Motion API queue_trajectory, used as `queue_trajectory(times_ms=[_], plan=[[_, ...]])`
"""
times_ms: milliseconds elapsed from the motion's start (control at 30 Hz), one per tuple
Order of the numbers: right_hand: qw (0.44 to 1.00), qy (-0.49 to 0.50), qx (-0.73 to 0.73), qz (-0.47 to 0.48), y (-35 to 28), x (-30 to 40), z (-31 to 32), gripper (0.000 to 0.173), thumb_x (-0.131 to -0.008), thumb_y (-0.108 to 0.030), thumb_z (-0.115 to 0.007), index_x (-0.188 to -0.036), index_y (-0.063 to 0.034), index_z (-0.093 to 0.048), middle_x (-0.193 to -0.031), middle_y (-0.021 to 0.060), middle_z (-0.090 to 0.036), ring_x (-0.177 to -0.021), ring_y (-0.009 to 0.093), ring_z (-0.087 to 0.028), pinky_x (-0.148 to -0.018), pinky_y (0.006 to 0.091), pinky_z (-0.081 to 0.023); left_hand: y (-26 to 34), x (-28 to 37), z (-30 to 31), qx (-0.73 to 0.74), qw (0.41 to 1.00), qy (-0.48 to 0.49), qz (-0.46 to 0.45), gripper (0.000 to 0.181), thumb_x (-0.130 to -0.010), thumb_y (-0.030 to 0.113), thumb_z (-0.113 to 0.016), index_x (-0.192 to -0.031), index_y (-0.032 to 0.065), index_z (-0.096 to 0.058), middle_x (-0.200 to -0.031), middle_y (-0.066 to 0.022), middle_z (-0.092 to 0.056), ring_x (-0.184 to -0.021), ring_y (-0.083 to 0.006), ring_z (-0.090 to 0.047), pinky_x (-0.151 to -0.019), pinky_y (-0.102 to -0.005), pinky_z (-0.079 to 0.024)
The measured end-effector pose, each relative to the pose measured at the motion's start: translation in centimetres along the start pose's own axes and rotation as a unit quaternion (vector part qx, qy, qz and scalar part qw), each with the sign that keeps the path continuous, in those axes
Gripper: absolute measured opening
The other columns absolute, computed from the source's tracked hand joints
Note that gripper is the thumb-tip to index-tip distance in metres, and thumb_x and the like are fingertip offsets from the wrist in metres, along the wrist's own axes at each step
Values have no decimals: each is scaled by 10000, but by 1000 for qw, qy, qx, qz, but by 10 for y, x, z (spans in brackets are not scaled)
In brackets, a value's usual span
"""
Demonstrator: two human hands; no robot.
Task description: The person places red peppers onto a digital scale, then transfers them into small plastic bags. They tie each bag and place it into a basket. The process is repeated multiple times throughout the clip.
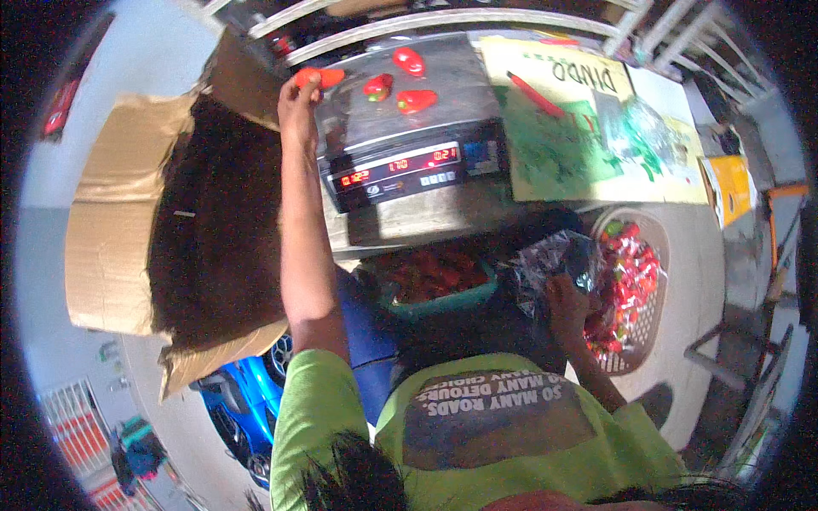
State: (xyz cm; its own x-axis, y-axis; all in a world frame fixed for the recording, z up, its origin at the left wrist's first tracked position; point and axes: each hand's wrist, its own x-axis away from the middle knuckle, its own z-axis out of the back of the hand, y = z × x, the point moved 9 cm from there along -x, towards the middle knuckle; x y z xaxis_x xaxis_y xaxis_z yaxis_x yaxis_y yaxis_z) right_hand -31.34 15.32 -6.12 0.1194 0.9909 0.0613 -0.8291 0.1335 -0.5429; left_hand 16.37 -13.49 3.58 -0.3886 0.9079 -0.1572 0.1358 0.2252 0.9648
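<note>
My left hand [298,108] pinches an orange-red pepper [329,78] at the left edge of a digital scale's platform [441,118]. Three red peppers lie apart on that platform: one at the back [409,62], one at the left [377,86] and one nearer the front [416,101]. The scale's display [397,165] is lit with red digits. Low on the right, my right hand [565,300] grips a clear plastic bag [540,259]; shadow hides its contents. Between my legs sits a teal tub [447,308] of red peppers [434,278].
A beige perforated basket [655,338] holds bagged red and green peppers [629,265] at the right. To the left stands an open cardboard box [115,243], with a blue ride-on toy [249,389] below. Right of the scale, a red pen-like object [537,96] lies on a printed sheet [562,182].
</note>
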Motion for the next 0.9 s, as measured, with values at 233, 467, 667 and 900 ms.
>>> queue_trajectory(times_ms=[233, 467, 667, 900], plan=[[998, 8, -29, 55, -16, 1, 6, 166, -899, -216, -538, -900, -53, -572, -817, 154, -613, -729, 329, -599, -633, 405, -433, -63, 92, 220, -110, 951, 271, 102, 308, -806, 285, -711, -917, 4, -652, -921, -47, -643, -764, -124, -580, -710, -270, -447], [986, -81, -132, 62, -44, -11, -7, 186, -893, -202, -546, -854, -20, -548, -712, 101, -539, -613, 249, -495, -608, 353, -412, 22, 129, 157, -473, 858, 182, -84, 476, -807, 390, -683, -1038, -18, -600, -1048, -145, -609, -970, -265, -558, -900, -355, -412], [965, -23, -123, 229, -115, -15, 15, 206, -887, -224, -556, -871, -19, -548, -734, 90, -546, -662, 207, -505, -633, 347, -416, 42, 313, -91, -214, 925, -308, -59, 513, -809, 214, -665, -1264, 68, -477, -1327, -164, -434, -1261, -267, -389, -1011, -384, -343], [946, -108, -296, 75, -130, -47, 20, 301, -877, -269, -588, -1071, -40, -569, -854, 45, -558, -773, 132, -505, -694, 283, -434, 31, 319, -106, -243, 946, -214, -6, 185, -821, 185, -661, -911, 34, -602, -756, -76, -626, -681, -194, -602, -607, -310, -475]])
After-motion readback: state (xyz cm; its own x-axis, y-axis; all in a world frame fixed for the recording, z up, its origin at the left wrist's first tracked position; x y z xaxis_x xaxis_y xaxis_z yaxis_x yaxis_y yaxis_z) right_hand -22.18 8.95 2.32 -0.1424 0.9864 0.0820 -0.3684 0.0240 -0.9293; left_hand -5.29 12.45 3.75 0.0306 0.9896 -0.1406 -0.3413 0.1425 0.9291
